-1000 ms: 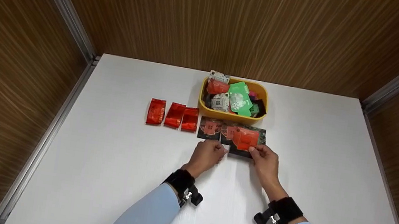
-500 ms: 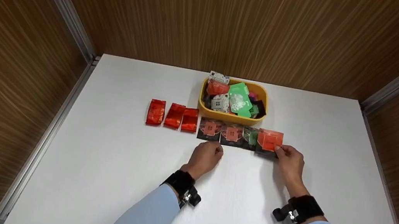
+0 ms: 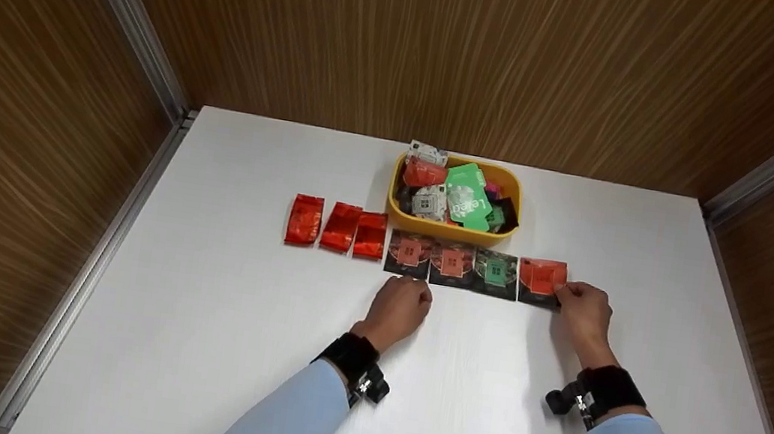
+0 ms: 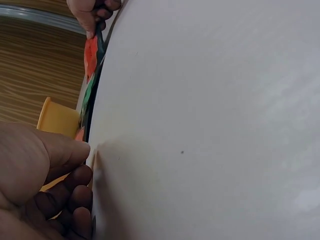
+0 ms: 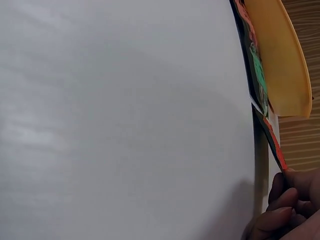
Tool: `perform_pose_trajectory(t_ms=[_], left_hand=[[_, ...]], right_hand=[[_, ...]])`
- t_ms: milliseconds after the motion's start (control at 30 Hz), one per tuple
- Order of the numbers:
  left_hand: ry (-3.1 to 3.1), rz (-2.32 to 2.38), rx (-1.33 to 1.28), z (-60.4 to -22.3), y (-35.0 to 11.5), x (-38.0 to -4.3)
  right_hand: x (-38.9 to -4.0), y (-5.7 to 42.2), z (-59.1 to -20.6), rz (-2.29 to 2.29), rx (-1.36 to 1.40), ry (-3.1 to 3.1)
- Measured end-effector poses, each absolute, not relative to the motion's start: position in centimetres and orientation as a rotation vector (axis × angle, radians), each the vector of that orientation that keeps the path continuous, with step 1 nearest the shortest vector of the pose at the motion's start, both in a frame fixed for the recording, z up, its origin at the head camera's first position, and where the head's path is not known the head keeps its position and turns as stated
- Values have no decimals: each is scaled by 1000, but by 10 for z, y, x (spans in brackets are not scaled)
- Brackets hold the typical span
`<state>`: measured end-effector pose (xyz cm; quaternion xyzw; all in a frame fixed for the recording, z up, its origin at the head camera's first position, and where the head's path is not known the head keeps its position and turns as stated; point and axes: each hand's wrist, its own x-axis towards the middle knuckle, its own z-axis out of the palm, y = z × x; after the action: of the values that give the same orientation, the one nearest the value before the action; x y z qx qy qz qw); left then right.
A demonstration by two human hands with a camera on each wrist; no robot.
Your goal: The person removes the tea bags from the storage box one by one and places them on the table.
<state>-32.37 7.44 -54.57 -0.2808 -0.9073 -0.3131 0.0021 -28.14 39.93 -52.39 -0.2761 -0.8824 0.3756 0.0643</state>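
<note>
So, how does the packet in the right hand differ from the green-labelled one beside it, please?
The held packet is mostly red; the green-labelled packet has a green square on darker print. The right hand pinches the held packet; neither hand touches the green-labelled packet. Both have dark lower bands.

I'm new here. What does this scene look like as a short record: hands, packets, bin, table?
Right hand: pinches the red-and-black packet at the row's right end
Left hand: loosely curled, in front of the dark packets
Dark packets: three, two red-marked, one green-marked
Shiny red packets: three, left of the dark ones
Yellow bin: behind the row, holding mixed packets and a green card
White table: bears bin and packets
</note>
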Motion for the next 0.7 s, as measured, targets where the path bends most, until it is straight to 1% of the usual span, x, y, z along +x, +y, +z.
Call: perform_pose_trajectory(t_ms=[367,700], left_hand=[[-2847,-987,-898,-548,75,-324],[-2836,-1010,-900,-549,73,-325]], right_hand=[[-285,401,-527,982,-804,-2741],[-286,399,-530,940,-798,-2747]])
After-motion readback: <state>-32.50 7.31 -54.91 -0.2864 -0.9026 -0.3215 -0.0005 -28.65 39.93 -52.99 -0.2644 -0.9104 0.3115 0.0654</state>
